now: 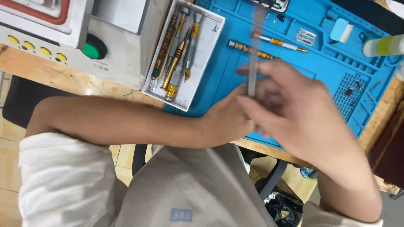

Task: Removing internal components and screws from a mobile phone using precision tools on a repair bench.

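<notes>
Right hand point(294, 113) pinches a thin grey metal strip-like tool point(253, 54), maybe long tweezers or a flat blade; motion blur, can't tell which. Fingers point(252, 105) closed on its lower end, tool standing roughly upright, upper end pointing away over the blue silicone work mat point(332, 63). Left hand point(227, 120) sits just under and behind the right, touching it; whether its fingers hold anything is hidden, cannot tell.

Handling judgement: tool looks light, stiff, narrow and smooth, likely slippery; a pinch near the lower end, as now, gives control, and the far tip is probably sharp.

Around: white rectangular tray point(205, 59) of gold-and-grey precision screwdrivers left of the mat, two more gold-banded screwdrivers point(277, 42) loose on the mat, a small light-blue block point(339, 30), a yellow-green bottle point(385, 45) at right edge, a grey machine with green round button point(93, 47) on the wooden surface point(63, 75).
</notes>
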